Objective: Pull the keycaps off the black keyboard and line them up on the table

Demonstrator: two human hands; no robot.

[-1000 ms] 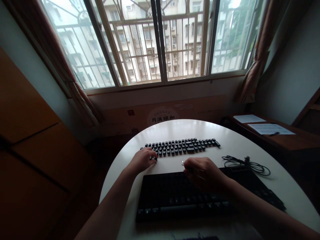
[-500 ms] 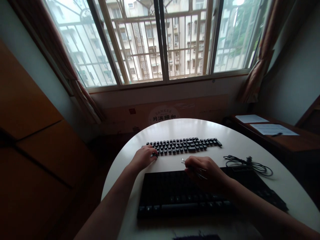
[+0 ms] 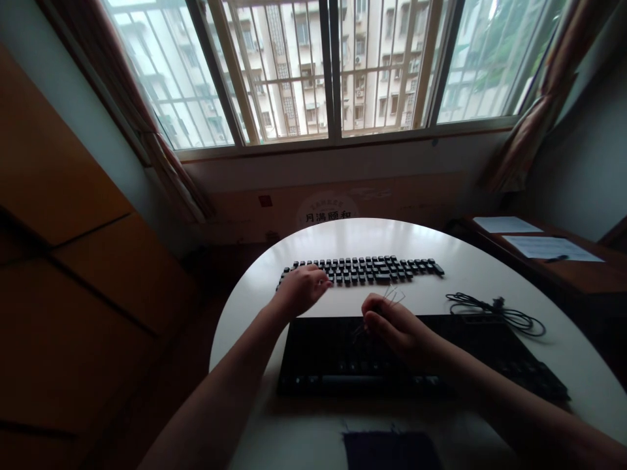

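Note:
My left hand (image 3: 302, 290) is over the left part of the loose black keycaps (image 3: 382, 269), which lie in rows on the white table. Its fingers are bent and pressed together; whatever is between them is hidden. My right hand (image 3: 399, 326) is closed around a thin wire keycap puller (image 3: 393, 296), whose wires stick out above the fist and down toward the keyboard. Beneath that hand lies a black keyboard (image 3: 318, 349). Its upper part looks dark and bare of caps, while a space bar and a few keys show along the front.
A coiled black cable (image 3: 509, 314) lies behind the keyboard's right end. At the table's near edge is a dark cloth (image 3: 392, 450) with a frayed rim. Papers (image 3: 553, 248) and a pen rest on a brown desk to the right. A barred window (image 3: 333, 72) is ahead.
My left hand has shifted slightly right from the front-left keycap it was touching. My right hand has turned, so the puller's wires now point up. The view has tilted down a little.

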